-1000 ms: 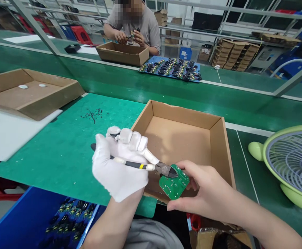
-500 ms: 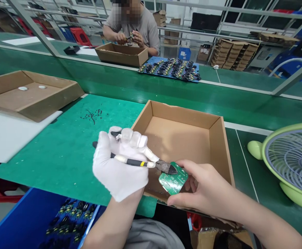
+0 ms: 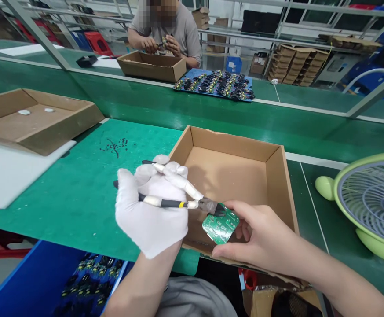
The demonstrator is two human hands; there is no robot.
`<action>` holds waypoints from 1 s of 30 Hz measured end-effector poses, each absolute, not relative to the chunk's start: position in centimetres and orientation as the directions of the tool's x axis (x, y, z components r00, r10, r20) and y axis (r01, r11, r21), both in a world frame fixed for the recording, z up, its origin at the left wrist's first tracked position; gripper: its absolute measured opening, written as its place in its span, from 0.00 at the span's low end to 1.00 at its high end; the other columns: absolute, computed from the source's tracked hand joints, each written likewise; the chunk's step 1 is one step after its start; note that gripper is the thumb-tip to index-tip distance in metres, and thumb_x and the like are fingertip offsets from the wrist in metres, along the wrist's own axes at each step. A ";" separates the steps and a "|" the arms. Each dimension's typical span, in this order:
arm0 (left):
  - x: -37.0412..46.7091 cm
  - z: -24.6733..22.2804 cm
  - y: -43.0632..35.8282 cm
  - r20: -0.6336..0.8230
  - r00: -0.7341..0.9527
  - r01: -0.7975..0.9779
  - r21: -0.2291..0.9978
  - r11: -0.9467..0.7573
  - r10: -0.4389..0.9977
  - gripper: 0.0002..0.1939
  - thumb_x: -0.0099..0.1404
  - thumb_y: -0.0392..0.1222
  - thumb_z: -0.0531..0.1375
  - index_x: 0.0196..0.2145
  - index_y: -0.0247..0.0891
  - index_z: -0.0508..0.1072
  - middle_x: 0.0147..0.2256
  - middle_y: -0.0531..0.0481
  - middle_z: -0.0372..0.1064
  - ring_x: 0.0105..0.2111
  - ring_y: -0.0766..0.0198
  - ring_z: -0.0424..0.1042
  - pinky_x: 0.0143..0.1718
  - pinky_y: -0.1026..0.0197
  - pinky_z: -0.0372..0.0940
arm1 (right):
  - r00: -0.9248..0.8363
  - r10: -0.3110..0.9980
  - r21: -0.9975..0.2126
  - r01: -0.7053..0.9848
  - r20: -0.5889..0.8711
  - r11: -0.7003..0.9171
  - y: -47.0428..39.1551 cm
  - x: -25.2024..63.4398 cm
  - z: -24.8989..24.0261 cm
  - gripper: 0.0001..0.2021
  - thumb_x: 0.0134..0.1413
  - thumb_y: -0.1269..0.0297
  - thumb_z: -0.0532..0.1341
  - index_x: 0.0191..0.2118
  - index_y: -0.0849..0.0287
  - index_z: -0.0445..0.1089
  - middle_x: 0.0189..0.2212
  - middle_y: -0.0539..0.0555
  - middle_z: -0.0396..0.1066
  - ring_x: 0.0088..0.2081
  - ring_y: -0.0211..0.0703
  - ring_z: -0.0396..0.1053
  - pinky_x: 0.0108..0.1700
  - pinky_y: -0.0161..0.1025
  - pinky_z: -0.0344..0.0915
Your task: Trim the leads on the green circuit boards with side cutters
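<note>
In the white-gloved palm of my left hand [image 3: 152,220], turned upward, lies a pair of cutting pliers [image 3: 165,203]. Their black handles are partly wrapped in white tape and spread apart, with my thumb by one handle and fingers about the other. The dark jaws point right, over the upper edge of a small green circuit board [image 3: 221,225]. My bare right hand [image 3: 257,235] pinches that board by its right side, tilted toward me. Beneath both hands is a shallow cardboard box [image 3: 234,167].
Dark clippings [image 3: 114,146] lie on the green mat [image 3: 73,189]. Another cardboard box [image 3: 60,127] stands at left, a green fan [image 3: 376,202] at right. A blue bin [image 3: 23,281] below holds populated boards. Across the bench, a person [image 3: 187,35] works beside a tray of boards [image 3: 216,84].
The plier handles have spread wider as my left fingers loosened. The jaws remain at the board's upper edge, and my right hand has barely moved. The view has shifted slightly.
</note>
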State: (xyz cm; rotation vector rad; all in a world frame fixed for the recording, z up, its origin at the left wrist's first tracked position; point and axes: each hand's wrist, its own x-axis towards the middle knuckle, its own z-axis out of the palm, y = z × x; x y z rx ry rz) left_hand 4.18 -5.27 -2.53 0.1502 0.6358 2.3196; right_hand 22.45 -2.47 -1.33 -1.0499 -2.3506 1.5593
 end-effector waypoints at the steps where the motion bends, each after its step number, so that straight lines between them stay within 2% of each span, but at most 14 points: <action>1: 4.2 -2.6 -5.3 -0.057 -0.725 -0.617 0.497 -0.610 0.686 0.29 0.75 0.54 0.48 0.21 0.34 0.66 0.37 0.45 0.66 0.33 0.64 0.69 0.35 0.58 0.71 | -0.746 0.613 -0.852 0.476 -0.260 0.218 -2.5 22.4 -1.3 0.22 0.49 0.51 0.75 0.43 0.58 0.71 0.23 0.45 0.70 0.23 0.37 0.67 0.23 0.31 0.57; 5: 4.3 -2.5 -5.5 -0.061 -0.698 -0.642 0.493 -0.587 0.713 0.30 0.74 0.57 0.47 0.23 0.34 0.70 0.37 0.45 0.65 0.33 0.63 0.67 0.34 0.58 0.70 | -0.742 0.618 -0.857 0.472 -0.259 0.208 -2.4 22.4 -1.4 0.23 0.49 0.52 0.75 0.45 0.58 0.72 0.24 0.47 0.72 0.24 0.39 0.69 0.23 0.31 0.60; 9: 4.2 -2.4 -5.6 -0.091 -0.725 -0.644 0.442 -0.625 0.683 0.30 0.74 0.56 0.46 0.22 0.34 0.68 0.35 0.46 0.63 0.32 0.64 0.65 0.32 0.61 0.68 | -0.746 0.621 -0.853 0.469 -0.242 0.230 -2.4 22.4 -1.4 0.24 0.49 0.50 0.75 0.45 0.57 0.71 0.24 0.46 0.72 0.24 0.39 0.69 0.23 0.31 0.60; 14: 4.2 -2.5 -5.6 -0.053 -0.675 -0.679 0.433 -0.593 0.736 0.28 0.74 0.55 0.46 0.22 0.35 0.65 0.34 0.46 0.62 0.31 0.65 0.65 0.32 0.61 0.68 | -0.746 0.628 -0.851 0.462 -0.220 0.250 -2.4 22.5 -1.6 0.21 0.50 0.49 0.74 0.40 0.57 0.70 0.23 0.46 0.71 0.23 0.38 0.68 0.22 0.30 0.60; 21: 4.4 -2.4 -5.7 -0.080 -0.659 -0.700 0.430 -0.570 0.748 0.26 0.73 0.54 0.48 0.23 0.35 0.65 0.33 0.46 0.62 0.30 0.65 0.64 0.30 0.60 0.67 | -0.760 0.621 -0.858 0.437 -0.190 0.272 -2.5 22.5 -1.6 0.22 0.52 0.52 0.74 0.45 0.60 0.71 0.23 0.45 0.69 0.23 0.36 0.65 0.22 0.31 0.57; 25: 4.5 -2.2 -5.7 -0.083 -0.653 -0.700 0.446 -0.559 0.753 0.25 0.74 0.51 0.48 0.22 0.36 0.60 0.30 0.48 0.58 0.26 0.66 0.58 0.26 0.61 0.63 | -0.781 0.595 -0.876 0.408 -0.189 0.257 -2.6 22.6 -1.4 0.21 0.52 0.53 0.74 0.46 0.59 0.71 0.23 0.44 0.67 0.23 0.35 0.64 0.23 0.30 0.56; 30: 4.4 -1.9 -5.3 -0.153 -0.668 -0.699 0.464 -0.544 0.728 0.26 0.75 0.47 0.46 0.20 0.37 0.51 0.25 0.52 0.48 0.21 0.69 0.48 0.21 0.65 0.55 | -0.833 0.491 -0.908 0.380 -0.254 0.176 -2.7 22.6 -1.1 0.21 0.53 0.54 0.74 0.46 0.58 0.70 0.23 0.43 0.67 0.23 0.35 0.66 0.22 0.29 0.57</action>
